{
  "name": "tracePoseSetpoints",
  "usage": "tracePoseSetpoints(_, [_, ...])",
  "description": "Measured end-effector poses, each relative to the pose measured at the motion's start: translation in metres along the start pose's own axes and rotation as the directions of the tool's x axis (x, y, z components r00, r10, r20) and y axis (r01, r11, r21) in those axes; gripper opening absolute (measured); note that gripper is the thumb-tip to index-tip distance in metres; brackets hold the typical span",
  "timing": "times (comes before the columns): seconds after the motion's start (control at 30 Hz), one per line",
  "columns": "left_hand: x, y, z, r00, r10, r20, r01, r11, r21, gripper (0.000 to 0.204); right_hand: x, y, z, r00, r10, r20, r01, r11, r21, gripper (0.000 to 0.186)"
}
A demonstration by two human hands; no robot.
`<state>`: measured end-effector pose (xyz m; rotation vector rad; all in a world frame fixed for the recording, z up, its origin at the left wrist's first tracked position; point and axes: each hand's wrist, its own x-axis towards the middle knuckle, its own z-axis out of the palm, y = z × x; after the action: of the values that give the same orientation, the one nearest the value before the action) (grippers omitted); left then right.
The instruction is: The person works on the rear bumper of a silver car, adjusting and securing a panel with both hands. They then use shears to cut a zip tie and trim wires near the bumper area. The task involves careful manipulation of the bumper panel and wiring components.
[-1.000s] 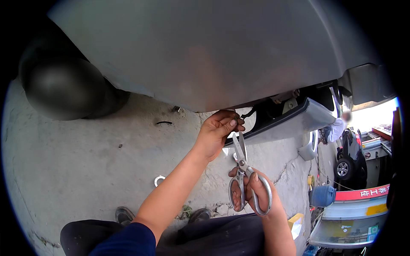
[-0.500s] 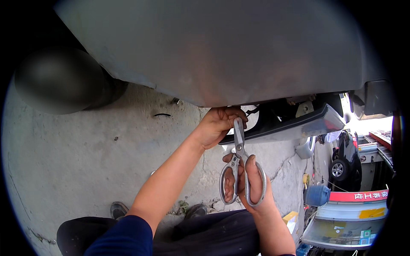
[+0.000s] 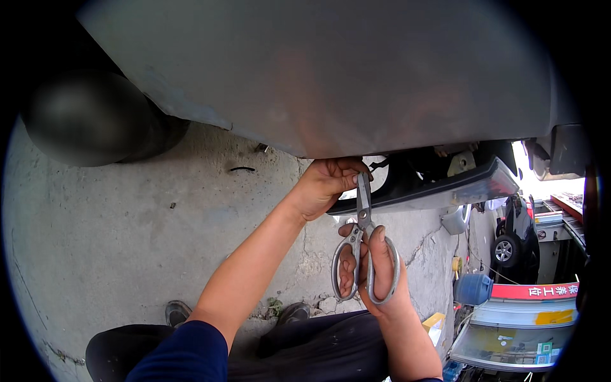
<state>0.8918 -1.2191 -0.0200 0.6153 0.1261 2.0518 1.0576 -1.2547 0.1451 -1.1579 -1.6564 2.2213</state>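
In my right hand [image 3: 382, 270] is a pair of metal scissors [image 3: 363, 214], held upright with the thumb in one loop and fingers in the other. Their blades look nearly closed, and the tips touch or almost touch the fingertips of my left hand [image 3: 320, 189]. That left hand is closed in a pinch just under the lower edge of a large grey vehicle panel [image 3: 356, 83]. What it pinches is hidden by the fingers. A thin dark strip [image 3: 380, 164] shows just right of the fingertips. Below the panel hangs a grey, dark-edged trim piece [image 3: 439, 193].
A dark rounded object [image 3: 86, 118], blurred, is at the left. A short black strip [image 3: 242, 169] lies on the concrete ground [image 3: 159, 235]. To the right stand a blue container [image 3: 472, 290], a glass-fronted case [image 3: 509, 347] and a dark car [image 3: 519, 239].
The scissors and my right hand have shifted slightly up and to the right. My left hand stays pinched in nearly the same spot.
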Motion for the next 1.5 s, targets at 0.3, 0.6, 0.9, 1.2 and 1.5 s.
tracePoseSetpoints(0.3, [-0.003, -0.003, 0.016, 0.999, -0.017, -0.051, 0.012, 0.995, -0.101, 0.029, 0.003, 0.005, 0.0, 1.0, -0.013, -0.019, 0.012, 1.0, -0.026, 0.073])
tracePoseSetpoints(0.6, [0.003, -0.002, 0.006, 1.0, 0.012, 0.013, -0.013, 0.999, 0.051, 0.032, 0.005, 0.009, 0.0, 0.998, -0.036, 0.045, 0.035, 0.999, 0.032, 0.072])
tracePoseSetpoints(0.9, [0.009, 0.004, 0.001, 0.977, 0.009, 0.215, -0.017, 0.999, 0.035, 0.042, 0.007, 0.017, -0.01, 0.988, -0.041, 0.148, 0.021, 0.991, 0.132, 0.076])
tracePoseSetpoints(1.2, [0.003, -0.003, 0.008, 0.997, -0.017, 0.082, -0.001, 0.977, 0.214, 0.045, 0.005, 0.013, -0.016, 0.978, -0.057, 0.2, 0.017, 0.98, 0.199, 0.074])
tracePoseSetpoints(1.5, [0.006, -0.015, 0.011, 0.996, 0.013, 0.085, -0.019, 0.998, 0.063, 0.051, 0.01, 0.013, 0.001, 0.994, -0.037, 0.099, 0.019, 0.985, 0.171, 0.077])
